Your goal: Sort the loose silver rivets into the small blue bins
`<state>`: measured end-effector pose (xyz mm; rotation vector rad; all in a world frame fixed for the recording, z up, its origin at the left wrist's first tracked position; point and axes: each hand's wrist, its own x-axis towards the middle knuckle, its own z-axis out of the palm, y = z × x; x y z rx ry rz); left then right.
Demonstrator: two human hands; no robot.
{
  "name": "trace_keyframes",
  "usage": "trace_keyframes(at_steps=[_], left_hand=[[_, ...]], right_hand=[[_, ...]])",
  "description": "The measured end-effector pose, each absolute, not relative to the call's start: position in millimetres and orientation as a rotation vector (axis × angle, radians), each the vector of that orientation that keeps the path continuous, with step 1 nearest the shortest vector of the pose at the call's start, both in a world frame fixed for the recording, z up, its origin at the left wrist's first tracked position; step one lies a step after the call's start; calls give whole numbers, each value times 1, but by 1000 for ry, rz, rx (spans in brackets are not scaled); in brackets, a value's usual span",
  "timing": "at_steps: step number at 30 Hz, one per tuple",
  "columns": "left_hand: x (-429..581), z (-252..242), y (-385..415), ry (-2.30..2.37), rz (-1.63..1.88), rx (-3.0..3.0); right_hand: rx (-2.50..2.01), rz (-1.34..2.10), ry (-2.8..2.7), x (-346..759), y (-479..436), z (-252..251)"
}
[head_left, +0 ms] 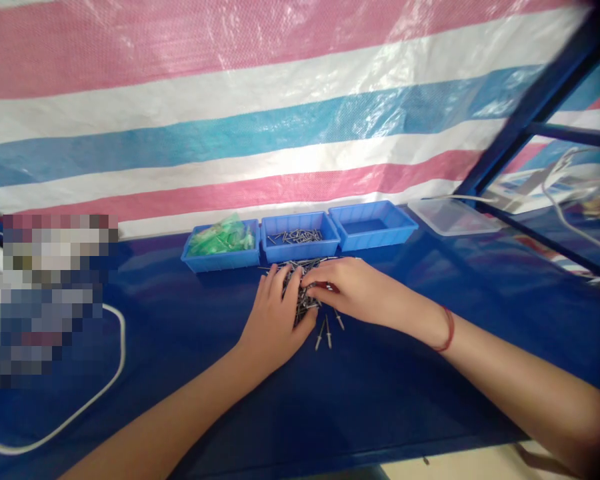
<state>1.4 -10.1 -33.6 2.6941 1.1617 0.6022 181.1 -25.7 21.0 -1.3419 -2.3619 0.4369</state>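
Both hands on a heap of metal pins (pixel 303 268) on the blue table (pixel 380 400).

The heap lies at mid-table, just in front of the middle tray (pixel 300 245). A few loose pins (pixel 327 331) lie apart at its near edge. The left hand (pixel 280 313) rests flat on the heap, fingers spread and lightly bent, gripping nothing. The right hand (pixel 353 290) lies on the heap's right side with its fingers curled down into the pins; whether they pinch any cannot be told. A red band (pixel 449 331) circles the right wrist. Three blue trays stand in a row behind, side by side: the left tray (pixel 220 257) holds green plastic pieces, the middle one holds more pins, and the right tray (pixel 373 230) shows a bare floor. A clear lid (pixel 453 217) lies further right and a white cable (pixel 115 363) loops at the left. A striped tarp (pixel 280 100) hangs behind.
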Motion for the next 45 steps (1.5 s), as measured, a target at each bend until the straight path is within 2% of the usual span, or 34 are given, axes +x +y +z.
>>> trace_keyframes(at_steps=[5, 13, 21, 26, 36, 45], left_hand=[[20, -19, -6, 1322, 758, 2629], [23, -6, -1, 1322, 821, 2459], [8, 0, 3, 1085, 930, 2001], [6, 9, -1, 1019, 1092, 1617], [7, 5, 0, 987, 1112, 1561], [6, 8, -6, 998, 1107, 1647]], right_hand=[[-1383, 487, -2320, 182, -20, 30], [-1233, 614, -1951, 196, -18, 8], [-1175, 1139, -1325, 172, -24, 3], [-1115, 1302, -1209, 159, -32, 3], [-1156, 1007, -1471, 159, -36, -2], [-1161, 965, -1501, 159, -36, -4]])
